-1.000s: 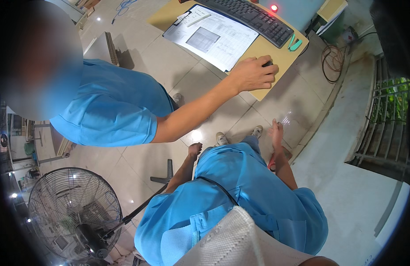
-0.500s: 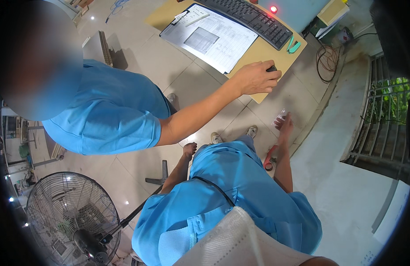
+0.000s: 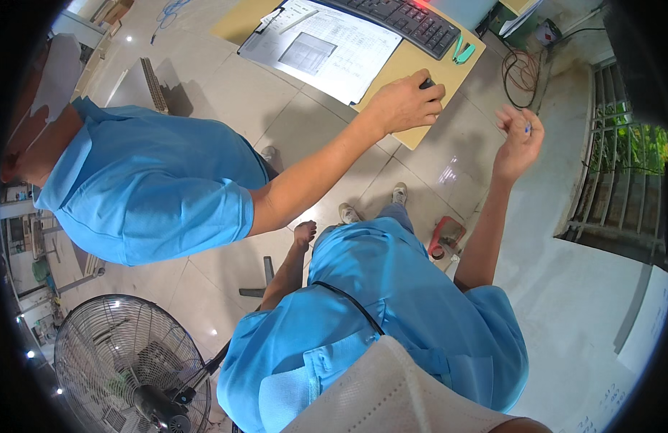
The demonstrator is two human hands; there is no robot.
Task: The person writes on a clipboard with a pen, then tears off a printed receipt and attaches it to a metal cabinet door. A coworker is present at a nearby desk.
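My right hand [image 3: 520, 144] is raised at the right, beyond the desk's near corner, fingers bent and partly blurred. Between them shows a small blue object [image 3: 527, 127], too little of it in sight to name. Low at my left side hangs my left hand [image 3: 303, 234], its fingers curled closed; no object shows in it. A co-worker in a blue shirt [image 3: 160, 187] stands at the left. That person's hand [image 3: 409, 105] rests over a dark computer mouse [image 3: 428, 84] on the desk corner, apart from my hands.
The yellowish desk [image 3: 413, 135] bears a clipboard with papers [image 3: 319, 54], a black keyboard [image 3: 399, 22] and a green stapler-like tool [image 3: 464, 52]. A standing fan [image 3: 132, 361] is at lower left. A red tape dispenser [image 3: 441, 238] lies beyond my right side. A barred window [image 3: 622, 159] is at right.
My right hand has swung up and forward, from low beside me to the right of the desk corner. The view has shifted slightly; the co-worker's hand stays on the mouse.
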